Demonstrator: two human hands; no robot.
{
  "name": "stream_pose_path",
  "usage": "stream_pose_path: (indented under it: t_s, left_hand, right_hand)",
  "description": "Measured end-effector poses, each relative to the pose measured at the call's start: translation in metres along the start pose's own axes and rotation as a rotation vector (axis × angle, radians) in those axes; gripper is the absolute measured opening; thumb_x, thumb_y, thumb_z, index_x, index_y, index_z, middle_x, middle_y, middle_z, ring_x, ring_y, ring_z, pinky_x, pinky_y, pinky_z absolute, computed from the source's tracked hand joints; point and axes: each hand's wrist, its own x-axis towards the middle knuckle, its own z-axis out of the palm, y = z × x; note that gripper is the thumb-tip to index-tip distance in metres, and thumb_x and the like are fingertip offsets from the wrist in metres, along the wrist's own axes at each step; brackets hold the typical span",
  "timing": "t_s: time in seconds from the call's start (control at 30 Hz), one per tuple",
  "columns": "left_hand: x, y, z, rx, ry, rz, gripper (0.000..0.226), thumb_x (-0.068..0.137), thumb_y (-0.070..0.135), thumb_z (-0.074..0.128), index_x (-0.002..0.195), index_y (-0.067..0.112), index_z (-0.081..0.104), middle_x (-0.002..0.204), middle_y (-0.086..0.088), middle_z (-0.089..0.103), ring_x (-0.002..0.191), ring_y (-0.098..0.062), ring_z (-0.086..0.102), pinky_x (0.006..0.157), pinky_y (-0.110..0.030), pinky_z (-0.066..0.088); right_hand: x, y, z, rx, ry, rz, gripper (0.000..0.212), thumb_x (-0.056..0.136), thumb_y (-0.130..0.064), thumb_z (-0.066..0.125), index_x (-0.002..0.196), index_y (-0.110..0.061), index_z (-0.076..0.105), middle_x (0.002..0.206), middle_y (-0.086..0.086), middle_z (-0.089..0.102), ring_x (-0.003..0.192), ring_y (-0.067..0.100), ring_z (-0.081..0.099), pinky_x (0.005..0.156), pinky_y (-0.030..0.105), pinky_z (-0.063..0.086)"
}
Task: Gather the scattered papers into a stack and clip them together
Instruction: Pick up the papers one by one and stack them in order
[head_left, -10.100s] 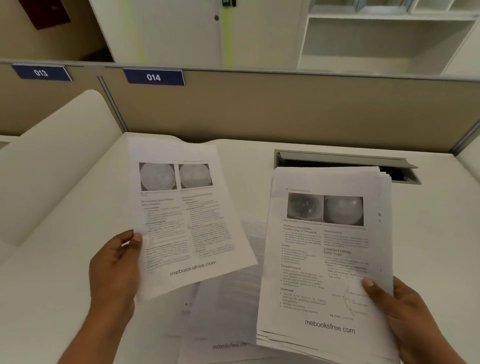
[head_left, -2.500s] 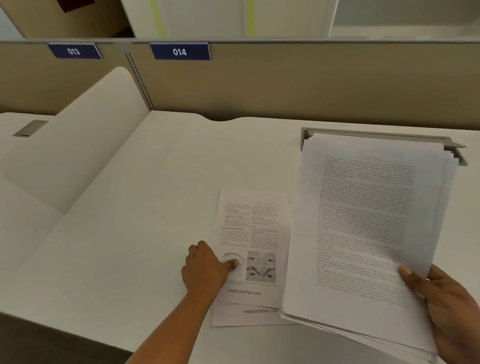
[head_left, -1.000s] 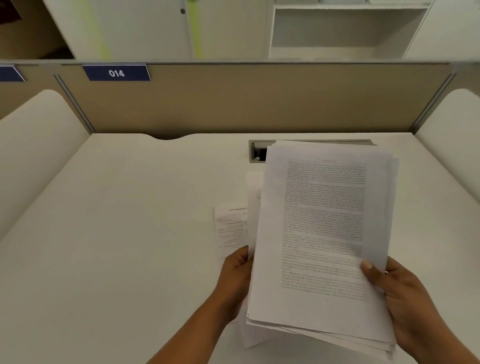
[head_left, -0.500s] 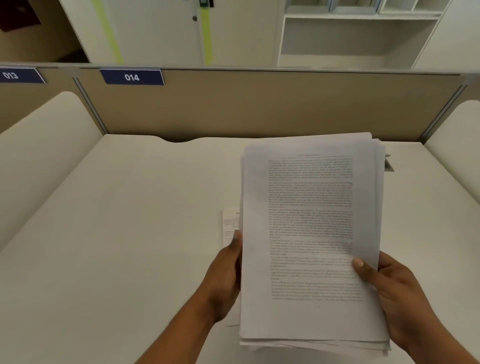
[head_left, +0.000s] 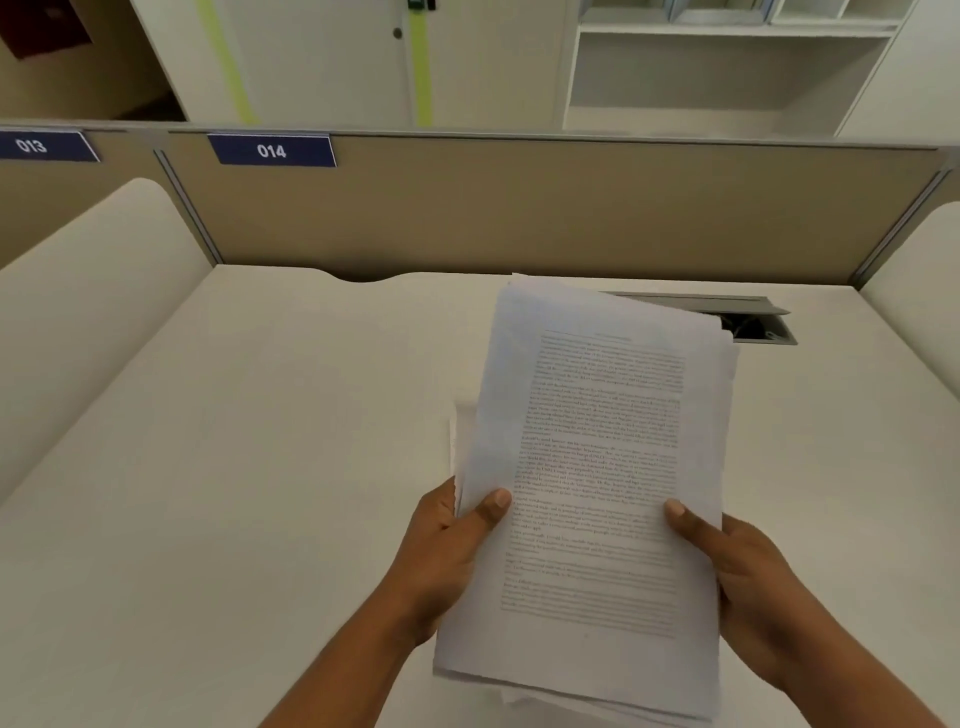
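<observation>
Stack of printed papers (head_left: 597, 467) held above the tabletop (head_left: 234, 467), tilted up toward the camera, top sheet a full page of text. Left hand (head_left: 447, 551) clamped on the stack's left edge, thumb on top, fingers hidden beneath. Right hand (head_left: 743, 566) clamped on the right edge the same way, thumb pressed on the text. The two hands are apart, one per side, the stack between them.

Sheets not yet squared: edges fan out along the bottom and the top right corner, and a stray sheet edge (head_left: 462, 431) juts out past the left side, just above the left thumb. Cannot tell whether that sheet is already in the left-hand grip or only lying behind.

No loose pages visible elsewhere on the tabletop. An open cable hatch (head_left: 753, 322) sits beyond the stack's far corner. No clip or binder is in view.

Judgement: gathering step looks nearly finished; the step in hand is evening up the stack. The next move likely calls for drawing the jutting sheet in, then tapping the lower edge on the tabletop to align the pages. After that, one hand must keep the stack pinched while the other finds a clip; its whereabouts are unknown from here.
</observation>
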Motion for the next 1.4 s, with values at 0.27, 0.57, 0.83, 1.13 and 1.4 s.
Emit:
stream_pose_path:
  t_s: [0.27, 0.57, 0.83, 1.13, 1.4]
  left_hand:
    - [0.000, 0.003, -0.013, 0.015, 0.061, 0.014, 0.027, 0.092, 0.032, 0.066, 0.118, 0.027, 0.064, 0.107, 0.004, 0.079, 0.093, -0.020, 0.077, 0.078, -0.042, 0.064]
    - [0.008, -0.080, -0.018, 0.044, 0.148, -0.366, 0.024, 0.100, 0.021, 0.062, 0.123, 0.024, 0.065, 0.111, 0.006, 0.074, 0.102, -0.015, 0.071, 0.089, -0.031, 0.058]
    - [0.008, -0.057, -0.037, -0.015, 0.267, -0.159, 0.017, 0.096, 0.020, 0.065, 0.111, 0.016, 0.072, 0.101, -0.001, 0.080, 0.099, -0.026, 0.074, 0.090, -0.043, 0.060]
    - [0.013, -0.006, -0.084, -0.095, 0.422, 0.067, 0.014, 0.096, 0.022, 0.064, 0.108, 0.022, 0.071, 0.101, 0.003, 0.080, 0.090, -0.019, 0.076, 0.072, -0.035, 0.060]
    - [0.002, -0.013, -0.094, -0.136, 0.449, 0.068, 0.016, 0.098, 0.020, 0.062, 0.111, 0.023, 0.070, 0.097, 0.008, 0.081, 0.082, -0.012, 0.078, 0.059, -0.025, 0.061]
  right_hand:
    - [0.012, 0.001, 0.020, -0.044, 0.066, -0.186, 0.035, 0.079, -0.018, 0.070, 0.114, -0.013, 0.068, 0.104, 0.004, 0.079, 0.092, 0.024, 0.076, 0.070, 0.031, 0.063]
    - [0.041, 0.069, 0.014, -0.332, 0.058, 0.148, 0.025, 0.094, -0.009, 0.064, 0.118, -0.014, 0.067, 0.102, 0.004, 0.079, 0.092, 0.027, 0.076, 0.086, 0.051, 0.059]
    - [0.042, 0.031, 0.027, -0.233, -0.021, -0.036, 0.027, 0.092, -0.014, 0.065, 0.118, -0.012, 0.068, 0.107, 0.008, 0.078, 0.098, 0.027, 0.075, 0.086, 0.044, 0.060]
    - [0.067, 0.037, 0.002, -0.687, 0.238, -0.099, 0.009, 0.093, -0.021, 0.066, 0.100, -0.024, 0.072, 0.104, 0.002, 0.075, 0.103, 0.023, 0.069, 0.084, 0.035, 0.053]
    - [0.051, 0.091, -0.011, -1.624, -0.116, -0.125, 0.060, 0.095, -0.062, 0.042, 0.151, -0.046, 0.030, 0.167, -0.010, 0.014, 0.154, 0.014, 0.012, 0.123, 0.035, 0.017]
